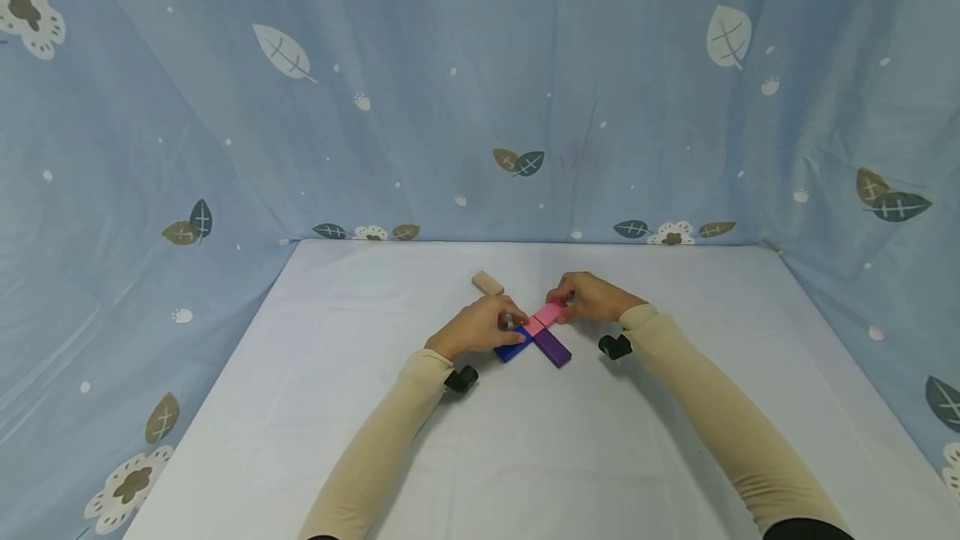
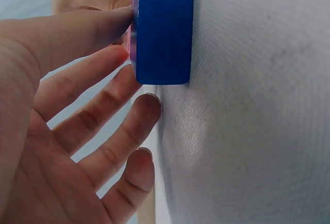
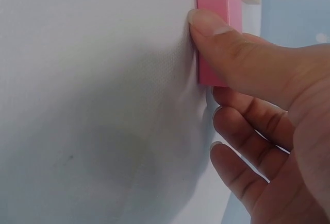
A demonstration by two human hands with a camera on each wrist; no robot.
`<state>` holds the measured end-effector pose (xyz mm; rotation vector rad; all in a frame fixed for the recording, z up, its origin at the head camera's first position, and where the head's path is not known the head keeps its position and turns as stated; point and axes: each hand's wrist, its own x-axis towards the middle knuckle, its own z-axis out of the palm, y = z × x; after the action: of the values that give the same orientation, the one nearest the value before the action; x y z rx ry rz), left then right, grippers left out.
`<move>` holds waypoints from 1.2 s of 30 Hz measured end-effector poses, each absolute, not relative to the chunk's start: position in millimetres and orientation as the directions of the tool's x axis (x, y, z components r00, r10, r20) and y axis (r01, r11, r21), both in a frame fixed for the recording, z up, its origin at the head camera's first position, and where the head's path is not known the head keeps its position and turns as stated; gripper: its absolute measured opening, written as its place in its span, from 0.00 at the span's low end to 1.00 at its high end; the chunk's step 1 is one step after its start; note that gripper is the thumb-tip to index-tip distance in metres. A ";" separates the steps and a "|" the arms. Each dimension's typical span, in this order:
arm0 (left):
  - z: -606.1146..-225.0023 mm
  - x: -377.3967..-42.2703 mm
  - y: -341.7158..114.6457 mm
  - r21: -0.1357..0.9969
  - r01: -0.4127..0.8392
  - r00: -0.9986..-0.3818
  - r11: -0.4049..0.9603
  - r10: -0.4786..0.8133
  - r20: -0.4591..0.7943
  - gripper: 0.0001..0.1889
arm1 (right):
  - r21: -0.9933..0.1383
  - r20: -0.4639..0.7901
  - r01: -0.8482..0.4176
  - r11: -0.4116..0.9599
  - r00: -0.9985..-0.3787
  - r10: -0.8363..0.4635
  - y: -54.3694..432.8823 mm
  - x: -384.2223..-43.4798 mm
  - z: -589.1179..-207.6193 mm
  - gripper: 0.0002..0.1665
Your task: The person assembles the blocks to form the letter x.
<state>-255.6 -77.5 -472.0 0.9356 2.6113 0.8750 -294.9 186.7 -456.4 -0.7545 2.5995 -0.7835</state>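
My left hand [image 1: 480, 326] rests its thumb on top of a blue rectangular block [image 2: 165, 33], and its index fingertip touches the pink piece [image 1: 533, 326] at the centre of the arrangement. The other left fingers are spread and loosely bent. On the right, my right hand [image 1: 592, 297] pinches a pink rectangular block [image 1: 549, 313], thumb along its near side; that block's end faces the right wrist view. A purple block [image 1: 552, 347] extends from the centre toward the near right. Together the blocks form a cross shape, partly hidden by the left fingers.
A plain wooden block [image 1: 487, 282] lies just beyond the left hand. White cloth covers the table [image 1: 517, 457], with a blue leaf-patterned curtain [image 1: 420, 107] along its back and sides. Small black cameras hang at both wrists.
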 end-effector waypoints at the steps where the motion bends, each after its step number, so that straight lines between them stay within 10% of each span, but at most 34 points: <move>1: -471.7 -255.4 -77.6 0.608 0.501 -0.768 0.616 0.640 -0.016 0.16 | -0.582 -0.150 -0.392 0.712 -0.809 -0.568 186.4 -294.8 -456.1 0.20; 36: -469.9 -255.6 -77.0 0.610 0.516 -0.757 0.602 0.654 -0.005 0.16 | -0.567 -0.168 -0.394 0.723 -0.804 -0.570 183.3 -296.4 -452.4 0.18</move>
<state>-255.6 -77.0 -469.9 0.9656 2.6014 0.8826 -296.4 183.3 -452.4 -0.7513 2.5975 -0.7448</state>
